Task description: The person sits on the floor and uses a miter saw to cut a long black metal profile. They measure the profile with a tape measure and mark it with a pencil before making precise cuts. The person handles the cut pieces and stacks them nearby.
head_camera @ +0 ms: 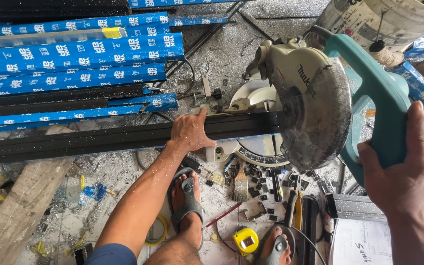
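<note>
step in hand: a cut is being set up or made; the long black profile (99, 140) is laid across the base of the mitre saw (310, 108), under the lowered blade guard (315, 113).
next move, as judged: the profile must be kept pressed and not allowed to shift, while the saw head is guided by its handle; the fingers of the holding hand should be kept away from the blade side.
left hand (190, 132): laid flat and half open on the profile, palm down, fingers spread over its far edge, thumb towards the saw; the profile is pressed, not enclosed.
right hand (401, 172): closed around the teal handle (384, 113) of the saw, fingers wrapped from behind; whether the trigger is pressed cannot be told.
blade: probably hidden inside the dusty guard, just to the right of the left hand.
below the hands: a paint brush (241, 181), small black offcuts (266, 179), a yellow tape measure (246, 240).
beyond the left hand: blue-wrapped profiles (74, 54) are stacked.
</note>
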